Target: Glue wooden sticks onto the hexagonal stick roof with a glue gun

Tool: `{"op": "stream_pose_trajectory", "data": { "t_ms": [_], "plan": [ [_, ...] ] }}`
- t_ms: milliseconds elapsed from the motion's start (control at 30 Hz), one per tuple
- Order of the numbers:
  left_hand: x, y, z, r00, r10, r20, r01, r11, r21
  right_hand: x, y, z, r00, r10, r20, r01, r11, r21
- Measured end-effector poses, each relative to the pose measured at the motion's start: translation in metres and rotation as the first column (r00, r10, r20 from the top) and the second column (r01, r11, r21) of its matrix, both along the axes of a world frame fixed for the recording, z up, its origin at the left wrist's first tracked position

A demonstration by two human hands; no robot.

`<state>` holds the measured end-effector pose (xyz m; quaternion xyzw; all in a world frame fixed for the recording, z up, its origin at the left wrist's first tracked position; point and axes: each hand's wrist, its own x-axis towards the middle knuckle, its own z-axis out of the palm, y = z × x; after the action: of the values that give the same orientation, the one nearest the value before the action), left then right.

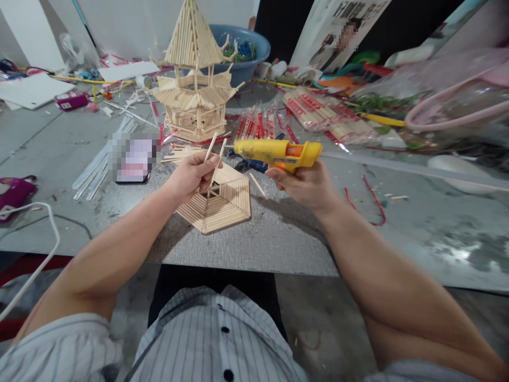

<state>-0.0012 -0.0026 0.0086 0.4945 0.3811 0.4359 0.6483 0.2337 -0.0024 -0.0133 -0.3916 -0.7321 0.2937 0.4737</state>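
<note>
My left hand (195, 174) pinches two thin wooden sticks (210, 147) that point upward, above a hexagonal panel of sticks (226, 204) lying flat on the table. My right hand (304, 185) is wrapped round a yellow glue gun (278, 152), whose nozzle points left, close to the upper end of one held stick. Behind my hands stands a tiered pagoda model (196, 95) built of wooden sticks. Part of the panel is hidden under my left hand.
A phone (135, 159) and clear glue sticks (95, 159) lie left on the grey table (254, 249). Wrapped stick packs (310, 109) and a blue basin (260, 48) are behind. A pink-rimmed object (413, 122) is at right; a white cable (55, 228) hangs left.
</note>
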Motion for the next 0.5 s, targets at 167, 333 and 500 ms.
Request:
{"op": "stream_pose_trajectory", "data": {
  "t_ms": [167,333,500],
  "plan": [
    [-0.0004,-0.0001,0.0,1.0,-0.007,0.014,0.007,1.0,0.01,0.0,-0.0011,0.0012,0.998,-0.04,0.043,0.038,0.999,0.034],
    [-0.001,0.0004,0.0007,1.0,0.01,0.012,-0.01,1.0,0.013,-0.0015,-0.0033,0.0059,0.995,-0.058,0.08,0.053,0.997,0.056],
    [-0.0004,0.0001,0.0013,0.999,0.032,-0.005,-0.032,0.999,0.006,-0.0002,-0.0025,0.0035,0.995,-0.047,0.083,0.046,0.999,0.01]
  ]
}}
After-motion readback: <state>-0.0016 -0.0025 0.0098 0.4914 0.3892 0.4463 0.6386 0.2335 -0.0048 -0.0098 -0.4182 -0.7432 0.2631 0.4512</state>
